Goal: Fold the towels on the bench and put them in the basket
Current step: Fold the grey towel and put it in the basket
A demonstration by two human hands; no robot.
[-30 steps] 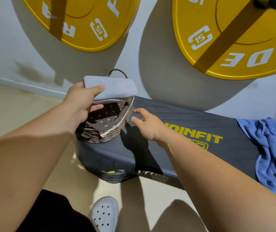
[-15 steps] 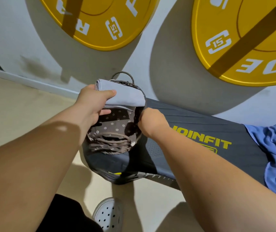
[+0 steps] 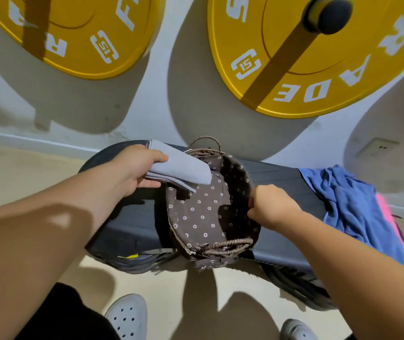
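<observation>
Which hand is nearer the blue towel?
Right. The right hand grips the basket rim, beside the blue towel; the left hand is across the basket, holding the grey towel.

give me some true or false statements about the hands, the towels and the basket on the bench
1. The left hand holds a folded grey towel over the basket. True.
2. The right hand is lifting the blue towel. False: it grips the basket's right rim.
3. The basket already holds towels. False: only its spotted lining shows.
4. The blue towel lies unfolded on the bench, right of the basket. True.
5. The basket stands on the floor. False: it sits on the bench.
</observation>
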